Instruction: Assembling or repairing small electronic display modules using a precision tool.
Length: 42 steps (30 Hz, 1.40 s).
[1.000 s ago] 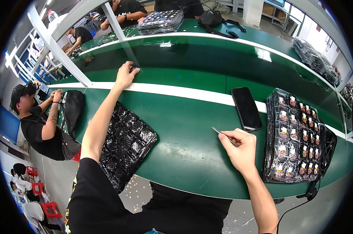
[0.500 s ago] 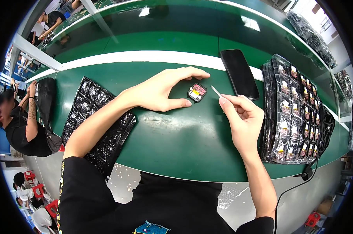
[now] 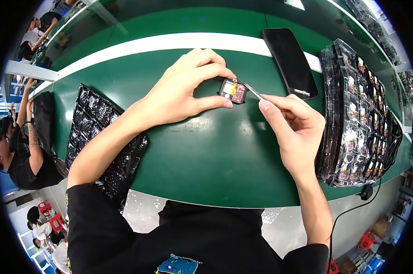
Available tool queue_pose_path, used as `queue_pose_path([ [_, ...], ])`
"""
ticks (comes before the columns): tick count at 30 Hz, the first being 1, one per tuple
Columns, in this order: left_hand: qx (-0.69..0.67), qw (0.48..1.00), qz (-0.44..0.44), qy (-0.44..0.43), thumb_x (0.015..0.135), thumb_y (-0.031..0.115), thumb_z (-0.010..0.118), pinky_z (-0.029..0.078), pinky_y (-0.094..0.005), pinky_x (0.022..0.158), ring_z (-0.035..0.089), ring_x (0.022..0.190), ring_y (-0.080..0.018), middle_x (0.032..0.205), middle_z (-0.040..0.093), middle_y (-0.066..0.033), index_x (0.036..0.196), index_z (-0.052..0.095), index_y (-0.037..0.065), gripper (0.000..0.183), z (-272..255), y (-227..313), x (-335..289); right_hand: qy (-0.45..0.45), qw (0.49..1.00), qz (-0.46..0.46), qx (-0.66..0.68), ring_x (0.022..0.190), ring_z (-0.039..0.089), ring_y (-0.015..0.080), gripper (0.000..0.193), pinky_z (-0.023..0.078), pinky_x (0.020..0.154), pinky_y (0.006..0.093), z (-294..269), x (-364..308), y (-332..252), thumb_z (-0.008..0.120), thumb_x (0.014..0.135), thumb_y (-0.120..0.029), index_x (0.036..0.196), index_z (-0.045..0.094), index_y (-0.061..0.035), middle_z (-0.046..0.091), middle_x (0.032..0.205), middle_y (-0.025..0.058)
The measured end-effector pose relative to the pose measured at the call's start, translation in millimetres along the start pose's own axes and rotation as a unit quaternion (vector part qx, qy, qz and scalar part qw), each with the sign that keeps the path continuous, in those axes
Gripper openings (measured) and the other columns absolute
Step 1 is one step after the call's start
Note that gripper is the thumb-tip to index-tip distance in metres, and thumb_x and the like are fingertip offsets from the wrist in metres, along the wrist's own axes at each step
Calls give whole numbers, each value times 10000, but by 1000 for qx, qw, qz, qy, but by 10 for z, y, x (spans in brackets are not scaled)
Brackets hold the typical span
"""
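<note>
Between the thumb and forefinger of my left hand (image 3: 181,91) sits a small black square case (image 3: 234,92), gripped by its edges. Inside the case show a red circuit board, a white block and a bit of yellow tape. My right hand (image 3: 300,130) pinches a pair of metal tweezers (image 3: 255,92). Their tips reach the case's right side at its upper corner; whether they touch a part there, I cannot tell. The case is on or just above the green tabletop (image 3: 206,160).
Right of my right hand stand stacked clear plastic trays (image 3: 355,118) filled with similar small units. A black phone (image 3: 291,64) lies beyond that hand. Black moulded trays (image 3: 104,132) lie under my left forearm. A dark bag (image 3: 43,116) and another person (image 3: 26,160) are at the left.
My left hand has closed on the black case, which now sits turned between its fingers. The tweezers have come up to the case's edge. The whole view has shifted slightly.
</note>
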<state>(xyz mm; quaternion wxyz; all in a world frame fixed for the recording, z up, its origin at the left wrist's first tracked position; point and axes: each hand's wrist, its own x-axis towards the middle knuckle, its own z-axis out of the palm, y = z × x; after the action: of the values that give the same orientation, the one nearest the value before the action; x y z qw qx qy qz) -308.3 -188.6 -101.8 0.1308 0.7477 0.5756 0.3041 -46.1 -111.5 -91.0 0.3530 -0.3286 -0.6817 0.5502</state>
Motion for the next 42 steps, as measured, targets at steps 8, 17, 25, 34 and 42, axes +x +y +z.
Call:
queue_pose_path([
  [8,-100,992,31,-75,828,190,960,466,-350,891,594,840,-187,1067,770,-23,1305,781,88,519,-30,100,-10,-4,1000,-25,-12,705,541,-9,138,370,601,179,-53,15,9,832,975,38,1111,856,35,674,828,-29],
  [17,-81,993,54,-60,801,178,969,416,-359,893,662,885,-212,995,779,-56,1251,809,51,494,-7,66,-34,-28,993,-54,-104,562,504,5,49,322,511,220,-42,8,96,836,867,43,914,845,33,640,658,-12],
  [25,-85,994,34,-67,766,182,977,417,-352,851,626,845,-216,1013,793,-55,1233,815,54,511,-28,43,-23,-35,984,-96,-144,519,484,31,46,301,484,247,-6,21,145,843,848,36,892,836,23,619,635,3],
  [34,-85,993,47,-62,748,198,991,431,-322,766,531,791,-176,982,764,-33,1262,820,76,555,-18,17,-9,-64,978,-77,-185,650,569,-9,102,374,563,174,-44,-14,73,811,928,81,1018,853,56,663,764,-20],
  [42,-95,994,25,-46,739,161,984,436,-317,764,506,744,-163,939,738,-27,1252,810,72,549,-12,35,-23,-31,966,-164,-197,573,493,6,160,314,520,214,-54,19,131,856,862,73,1015,865,27,632,706,-19],
])
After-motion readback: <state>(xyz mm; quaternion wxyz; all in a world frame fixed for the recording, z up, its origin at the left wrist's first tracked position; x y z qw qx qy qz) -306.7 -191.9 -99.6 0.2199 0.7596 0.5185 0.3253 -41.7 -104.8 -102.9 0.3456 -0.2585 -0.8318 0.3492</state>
